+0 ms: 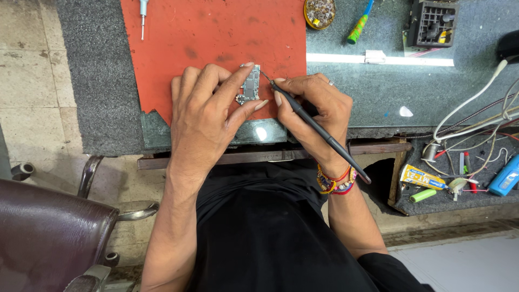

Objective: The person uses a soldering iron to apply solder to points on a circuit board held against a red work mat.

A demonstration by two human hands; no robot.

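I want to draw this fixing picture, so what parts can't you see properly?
- Small circuit board: the head view shows it too small to tell its parts, and the left hand covers its left edge.
- Thin black tool: its middle is hidden inside the right hand.
- Grey screwdriver: its handle is cut off by the top edge.
- Brown chair: cut off by the left and bottom edges.

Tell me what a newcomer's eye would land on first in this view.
First the two hands at the centre: the left hand pins a small circuit board to the red mat, while the right hand holds a thin black tool with its tip at the board's upper right edge. Next, the tangle of cables at the right, with a yellow tube lying below it.
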